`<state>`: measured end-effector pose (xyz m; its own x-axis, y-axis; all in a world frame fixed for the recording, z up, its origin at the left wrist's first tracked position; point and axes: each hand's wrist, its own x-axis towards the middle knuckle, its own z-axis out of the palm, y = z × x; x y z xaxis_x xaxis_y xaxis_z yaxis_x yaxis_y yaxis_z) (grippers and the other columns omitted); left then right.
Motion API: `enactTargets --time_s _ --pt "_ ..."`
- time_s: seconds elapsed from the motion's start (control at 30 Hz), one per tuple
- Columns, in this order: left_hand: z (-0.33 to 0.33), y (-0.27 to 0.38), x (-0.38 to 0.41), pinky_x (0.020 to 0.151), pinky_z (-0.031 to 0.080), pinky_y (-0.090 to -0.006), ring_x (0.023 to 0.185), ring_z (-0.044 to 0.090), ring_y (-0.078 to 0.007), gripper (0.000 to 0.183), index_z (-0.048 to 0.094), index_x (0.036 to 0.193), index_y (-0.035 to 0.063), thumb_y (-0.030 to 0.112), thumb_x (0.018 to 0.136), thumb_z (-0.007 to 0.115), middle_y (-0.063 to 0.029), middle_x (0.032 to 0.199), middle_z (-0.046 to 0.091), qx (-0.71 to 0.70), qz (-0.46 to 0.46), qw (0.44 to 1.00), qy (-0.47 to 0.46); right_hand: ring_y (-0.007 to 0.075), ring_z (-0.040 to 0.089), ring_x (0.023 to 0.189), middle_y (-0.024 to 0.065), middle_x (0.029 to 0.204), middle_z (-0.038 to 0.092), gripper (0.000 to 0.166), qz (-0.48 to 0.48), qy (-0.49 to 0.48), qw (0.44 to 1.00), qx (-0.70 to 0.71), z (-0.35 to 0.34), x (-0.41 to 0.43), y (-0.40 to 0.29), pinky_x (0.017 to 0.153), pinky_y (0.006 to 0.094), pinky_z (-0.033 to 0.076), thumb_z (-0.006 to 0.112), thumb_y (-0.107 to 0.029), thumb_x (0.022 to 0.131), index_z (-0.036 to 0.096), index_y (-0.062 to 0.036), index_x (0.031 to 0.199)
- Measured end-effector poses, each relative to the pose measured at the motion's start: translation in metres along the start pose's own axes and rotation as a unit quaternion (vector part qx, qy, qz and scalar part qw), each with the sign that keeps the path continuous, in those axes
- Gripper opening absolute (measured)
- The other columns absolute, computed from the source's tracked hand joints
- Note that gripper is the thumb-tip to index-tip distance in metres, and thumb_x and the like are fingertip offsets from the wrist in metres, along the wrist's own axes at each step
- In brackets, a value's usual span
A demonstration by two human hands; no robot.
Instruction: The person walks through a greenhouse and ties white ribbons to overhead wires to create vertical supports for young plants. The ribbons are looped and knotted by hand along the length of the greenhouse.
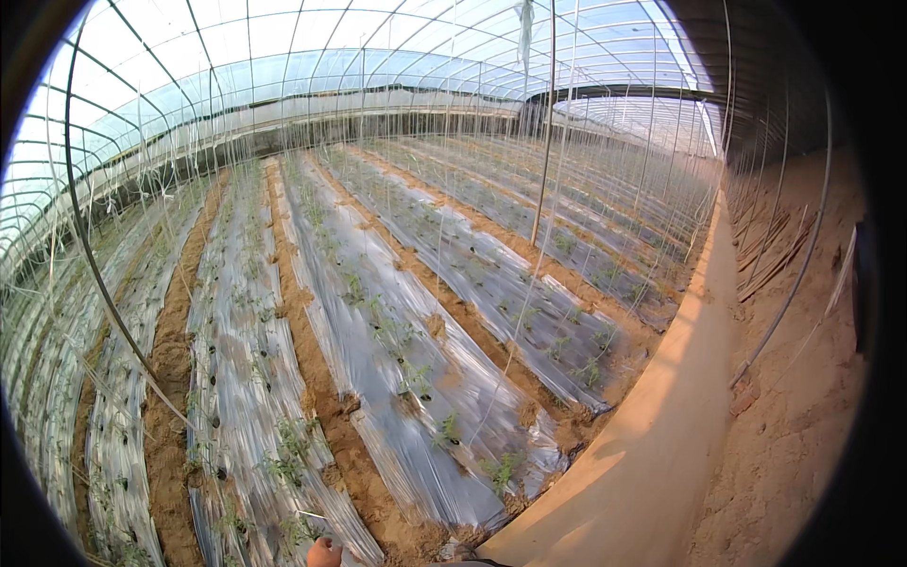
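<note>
My left hand (324, 553) shows at the bottom edge, only partly in view, with its fingers curled. Whether it holds anything cannot be made out. Just above it are a small green seedling (299, 529) and a thin white strip (310, 514), which may be string or a stick. They sit over a bed covered with silvery plastic mulch film (340, 489). Another leafy seedling (289, 453) grows farther up the same bed. My right hand is out of view.
Bare soil furrows (312, 368) separate the mulched beds. Hanging strings (524, 312), a slanting pole (545, 142) and a bent dark rod (92, 255) cross the space. A smooth pale path (638, 468) runs along the right, beside an earthen wall (801, 425). Greenhouse film (283, 28) arches overhead.
</note>
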<state>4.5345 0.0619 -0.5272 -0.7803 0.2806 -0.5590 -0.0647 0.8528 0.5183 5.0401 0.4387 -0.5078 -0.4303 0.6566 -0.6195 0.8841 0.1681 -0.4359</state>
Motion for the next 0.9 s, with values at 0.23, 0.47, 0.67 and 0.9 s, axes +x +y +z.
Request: enactTargets --time_s 0.23,0.47,0.67,0.9 --pt "-0.091 0.070 -0.030 0.098 0.052 -0.0469 0.132 0.049 -0.0369 0.077 0.034 0.153 0.0090 0.025 0.089 0.075 -0.0205 0.152 0.040 -0.471 -0.051 0.687 0.551 0.0261 0.070 0.075 0.0102 0.083 0.074 0.030 -0.092 -0.092 0.974 -0.185 -0.106 0.206 -0.077 0.066 0.0495 0.055 0.050 -0.019 0.095 0.073 -0.0012 0.098" --pt "-0.226 0.235 -0.062 0.119 0.023 -0.0493 0.146 0.029 -0.0332 0.096 0.014 0.158 0.0068 0.016 0.087 0.079 -0.0169 0.162 0.021 -0.297 0.118 0.656 0.683 0.0186 0.069 0.071 0.0093 0.078 0.071 0.014 -0.098 0.024 0.995 -0.020 -0.091 0.387 -0.210 0.060 0.0362 0.054 0.061 -0.007 0.090 0.073 0.0005 0.093" --pt "-0.280 0.247 0.001 0.121 0.021 -0.0484 0.148 0.026 -0.0361 0.094 0.010 0.157 0.0033 0.009 0.089 0.075 -0.0190 0.161 0.023 -0.180 0.200 0.564 0.781 0.0192 0.070 0.075 0.0128 0.085 0.073 0.031 -0.206 -0.158 0.964 0.060 0.000 0.359 -0.474 0.070 0.0351 0.055 0.066 -0.020 0.091 0.069 0.0071 0.106" --pt "-0.378 0.255 0.126 0.121 0.020 -0.0492 0.149 0.024 -0.0366 0.098 0.006 0.157 0.0010 0.008 0.088 0.074 -0.0205 0.162 0.019 -0.165 0.255 0.523 0.796 0.0163 0.069 0.075 0.0112 0.087 0.074 0.039 -0.362 -0.185 0.909 -0.095 0.063 0.445 -0.613 0.072 0.0329 0.054 0.069 -0.019 0.091 0.064 0.0052 0.120"
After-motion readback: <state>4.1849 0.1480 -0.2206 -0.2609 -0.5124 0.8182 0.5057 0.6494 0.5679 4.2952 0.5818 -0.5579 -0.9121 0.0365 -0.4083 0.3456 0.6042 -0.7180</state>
